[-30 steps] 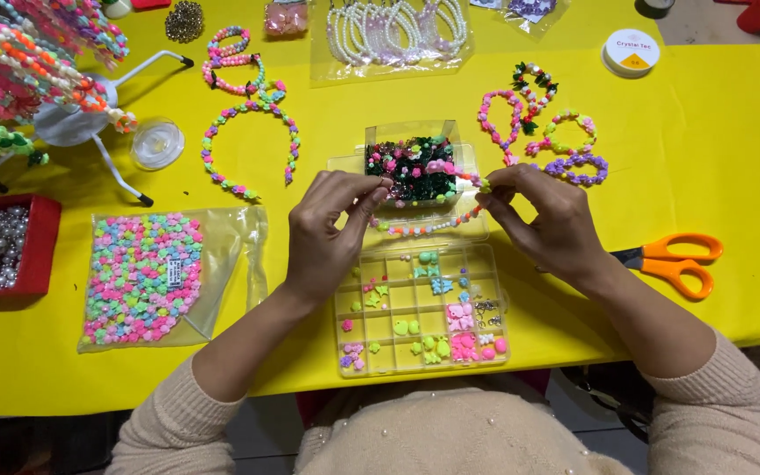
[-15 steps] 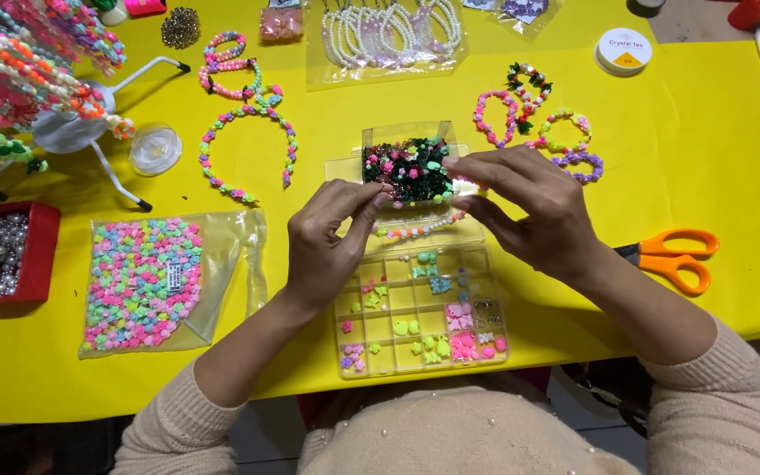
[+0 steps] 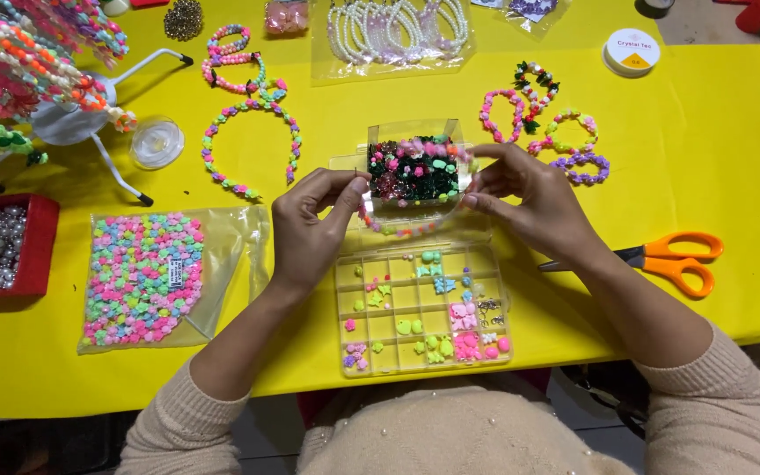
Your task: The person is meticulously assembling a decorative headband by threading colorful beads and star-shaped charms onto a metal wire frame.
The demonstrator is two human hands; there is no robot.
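Both hands work over the clear plastic compartment box of small pastel charms (image 3: 422, 308), at the near edge of the yellow table covering (image 3: 705, 158). The left hand (image 3: 310, 224) is pinched narrow, thumb & forefinger closed on one end of a short string of pink, orange and pale beads (image 3: 398, 227); the right hand (image 3: 534, 198) pinches the other end, fingers close together. The strand sags between them in a shallow curve, just below a clear tray of dark green and pink beads (image 3: 415, 169).

Judged: the strand is v. light, limp, beads hard & glossy, so slippery; hold at the cord ends, else beads slide off. The cord itself is too thin to see, prob. elastic.

Nearby: a clear bag of pastel flower-shaped beads (image 3: 138, 277) to the left, orange-handled scissors (image 3: 675, 259) to the right, finished bead bracelets (image 3: 543, 132) further back.
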